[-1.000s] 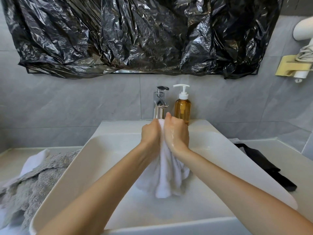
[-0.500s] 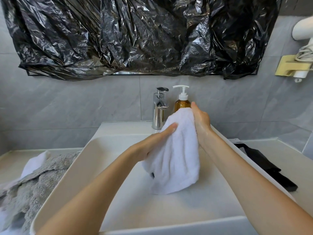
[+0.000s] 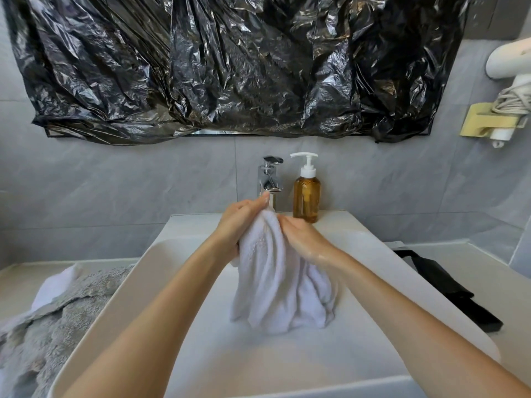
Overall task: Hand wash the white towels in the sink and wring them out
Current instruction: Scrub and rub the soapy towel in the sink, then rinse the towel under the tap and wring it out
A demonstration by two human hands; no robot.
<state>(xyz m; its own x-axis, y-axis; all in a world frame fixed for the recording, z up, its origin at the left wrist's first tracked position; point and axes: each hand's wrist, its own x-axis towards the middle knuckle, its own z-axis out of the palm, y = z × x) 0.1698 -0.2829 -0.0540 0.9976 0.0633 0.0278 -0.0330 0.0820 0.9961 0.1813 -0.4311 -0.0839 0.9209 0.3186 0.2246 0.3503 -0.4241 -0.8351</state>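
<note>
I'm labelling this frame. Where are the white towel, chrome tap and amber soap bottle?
White terry towel [image 3: 275, 271]: head view, bunched middle folds.
Chrome tap [image 3: 270, 179]: head view, body.
Amber pump soap bottle [image 3: 306, 196]: head view, glass belly.

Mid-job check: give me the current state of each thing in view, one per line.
white towel: bunched, held up over the basin, lower end hanging into it
left hand: grips the towel's top
right hand: grips the towel's top
sink: no standing water visible
faucet: no water running
soap bottle: upright, partly full
grey towel: heaped on the counter, left
black cloth: lying on the counter, right
</note>
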